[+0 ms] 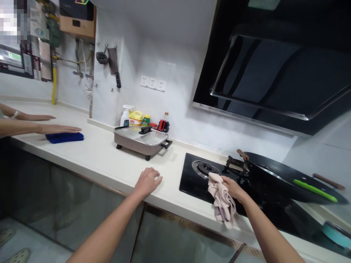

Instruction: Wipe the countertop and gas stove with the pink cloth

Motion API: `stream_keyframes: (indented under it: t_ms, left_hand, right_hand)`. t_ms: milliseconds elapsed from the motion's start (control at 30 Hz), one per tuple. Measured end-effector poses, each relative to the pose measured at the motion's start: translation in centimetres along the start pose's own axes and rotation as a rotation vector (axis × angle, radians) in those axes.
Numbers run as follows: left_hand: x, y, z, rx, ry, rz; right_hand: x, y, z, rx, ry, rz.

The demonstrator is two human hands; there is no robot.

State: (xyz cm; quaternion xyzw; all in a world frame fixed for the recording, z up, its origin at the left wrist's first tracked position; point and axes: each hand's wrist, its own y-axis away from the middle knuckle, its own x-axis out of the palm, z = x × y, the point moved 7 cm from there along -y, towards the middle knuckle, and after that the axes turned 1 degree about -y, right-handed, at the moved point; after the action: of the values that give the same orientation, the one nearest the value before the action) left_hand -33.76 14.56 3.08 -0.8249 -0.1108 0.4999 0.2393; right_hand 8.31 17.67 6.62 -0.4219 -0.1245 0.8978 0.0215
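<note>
My right hand point(233, 188) is closed on a crumpled pale pink cloth point(223, 202). The cloth hangs over the front edge of the black gas stove point(193, 180), just in front of its left burner point(205, 168). On the counter point(167, 175) left of the stove rests my left hand point(148, 181), loosely curled, thumb apart from the fingers, with nothing visible in it. Behind that hand stands a square electric pan point(137, 143) under a glass lid point(156, 137). A large black wok point(263, 175) sits on the stove's right side, with a green-handled tool point(315, 190) lying across it.
At the far left, another person's hand point(59, 129) lies on a folded blue cloth point(65, 137). Several bottles point(135, 118) stand behind the pan. A cleaver point(113, 64) hangs on the wall. The range hood point(274, 73) juts out above the stove. A turquoise pan point(337, 233) is at the right.
</note>
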Motion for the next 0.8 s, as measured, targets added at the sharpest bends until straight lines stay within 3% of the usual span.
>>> stream_keyframes:
  t_ms: [133,267,400,533,667,800]
  left_hand:
    - [0.0,-0.1,0.1,-0.008,0.000,0.003]
    - [-0.1,-0.1,0.0,0.002,-0.019,0.017]
    - [-0.1,-0.2,0.1,0.002,-0.023,0.013]
    - [0.1,-0.3,0.2,0.005,-0.048,0.010]
    - [0.3,-0.3,0.4,0.002,-0.048,0.012]
    - [0.3,-0.3,0.4,0.008,-0.043,0.007]
  right_hand:
    - [-1.4,0.4,-0.5,0.031,0.153,-0.109]
    - [-2.1,1.6,1.2,0.003,0.406,-0.171]
    - [-1.0,2.6,2.3,-0.004,0.579,0.016]
    - [0.3,2.9,1.7,0.043,0.641,0.193]
    - [0.0,2.4,0.8,0.122,0.723,0.266]
    - [-0.7,1.9,1.4,0.097,0.815,0.258]
